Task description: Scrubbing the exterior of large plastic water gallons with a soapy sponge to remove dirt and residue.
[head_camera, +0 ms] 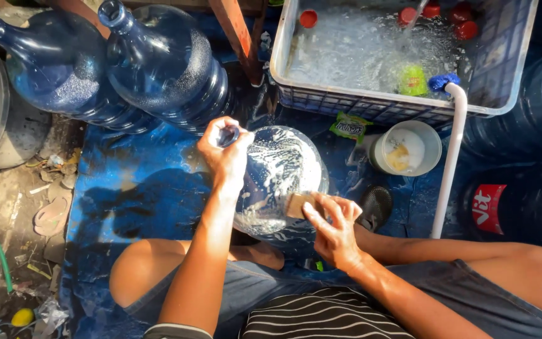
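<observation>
Three big water jugs fill the view: two of dark blue translucent plastic (127, 69) lie tilted side by side at the top left, and a third, the soapy jug (280, 179), rests on its side across the person's lap, its rounded wall streaked with white foam. Behind it a pale plastic crate (403, 103) with a gridded wall holds frothy water with red caps (453, 16) floating in it, and a white pipe (451, 157) bends over the crate's rim. Everything sits on a wet blue tarp (133, 188) spread over the ground.

The left hand (224, 154) is clenched around the neck of the soapy jug, steadying it. The right hand (334, 226) grips a small tan sponge (299, 204) between fingers and thumb, pressed flat to the jug's wall. To my eye, scrubbing here goes best with the neck held firm, so the slick, curved plastic cannot roll, and with the sponge kept flat while the jug is turned bit by bit.

Smaller things lie near the crate: a round white tub (407, 147) with a yellowish lump inside and a green sachet (349, 125).
</observation>
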